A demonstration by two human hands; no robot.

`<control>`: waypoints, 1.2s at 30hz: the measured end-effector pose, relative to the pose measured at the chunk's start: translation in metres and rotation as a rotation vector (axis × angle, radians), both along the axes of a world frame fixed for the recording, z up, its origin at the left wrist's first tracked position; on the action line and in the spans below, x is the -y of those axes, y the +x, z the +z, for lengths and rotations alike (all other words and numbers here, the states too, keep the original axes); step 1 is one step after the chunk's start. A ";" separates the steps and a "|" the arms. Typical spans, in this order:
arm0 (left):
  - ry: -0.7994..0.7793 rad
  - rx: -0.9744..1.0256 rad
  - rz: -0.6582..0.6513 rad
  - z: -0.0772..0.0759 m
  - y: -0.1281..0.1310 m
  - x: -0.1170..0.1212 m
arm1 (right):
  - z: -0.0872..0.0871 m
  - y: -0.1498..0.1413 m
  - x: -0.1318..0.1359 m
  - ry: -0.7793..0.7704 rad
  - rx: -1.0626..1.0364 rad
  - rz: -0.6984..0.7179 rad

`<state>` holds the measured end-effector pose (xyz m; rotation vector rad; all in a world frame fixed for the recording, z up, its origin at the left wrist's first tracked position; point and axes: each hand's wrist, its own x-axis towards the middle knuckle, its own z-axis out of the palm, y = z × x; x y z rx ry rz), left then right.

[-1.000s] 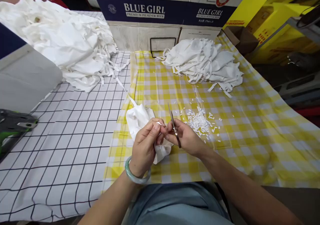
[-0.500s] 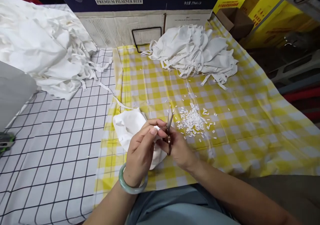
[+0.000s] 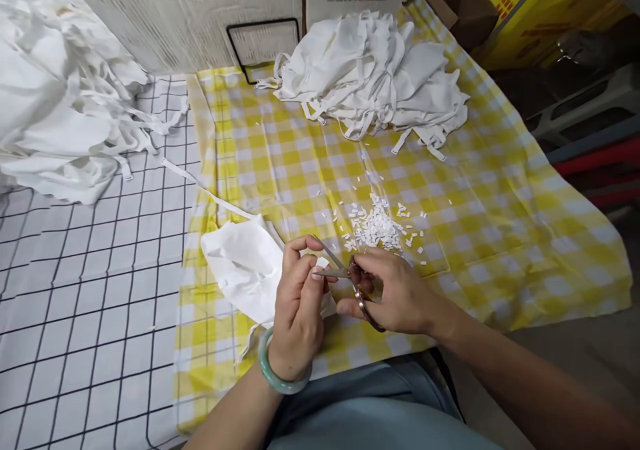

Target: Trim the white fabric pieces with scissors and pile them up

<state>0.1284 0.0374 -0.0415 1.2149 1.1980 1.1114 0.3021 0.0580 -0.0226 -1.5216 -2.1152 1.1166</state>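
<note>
My left hand (image 3: 300,303), with a green bangle at its wrist, pinches a small end of a white strapped cloth piece (image 3: 240,263) between thumb and fingers. Most of that cloth lies spread on the table to the left of the hand, and one thin strap runs off toward the upper left. In my right hand (image 3: 395,293) is a pair of scissors (image 3: 341,271), fingers through the handles. The blades are apart and point left, right at the left fingertips and the pinched white end. Whether they touch the cloth I cannot tell.
Small white clippings (image 3: 377,227) lie heaped beyond my right hand. A pile of white strapped pieces (image 3: 365,77) sits at the back, a larger one (image 3: 60,97) at the left. Behind stand a carton (image 3: 185,27) and a black wire frame (image 3: 263,22). A checked cloth (image 3: 475,237) covers the table.
The scissors have swung from pointing away to pointing left, and their blades have spread apart at the left fingertips. My right hand has shifted right. The view has tilted down.
</note>
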 end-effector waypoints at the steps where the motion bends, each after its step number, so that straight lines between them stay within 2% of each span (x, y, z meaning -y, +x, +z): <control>1: 0.016 -0.019 -0.014 -0.002 0.000 0.000 | 0.000 0.000 0.000 -0.004 0.000 0.002; 5: 0.032 -0.041 -0.029 -0.007 0.000 0.000 | 0.001 0.002 -0.002 -0.020 -0.017 0.022; 23: 0.026 -0.012 0.005 -0.009 0.007 0.002 | -0.001 0.002 -0.002 0.012 -0.024 0.005; 32: 0.038 0.018 -0.040 -0.007 0.014 -0.002 | -0.006 0.012 0.003 -0.002 -0.015 -0.047; 36: 0.025 -0.014 -0.069 -0.007 0.022 -0.008 | -0.008 0.022 0.006 0.013 -0.003 -0.115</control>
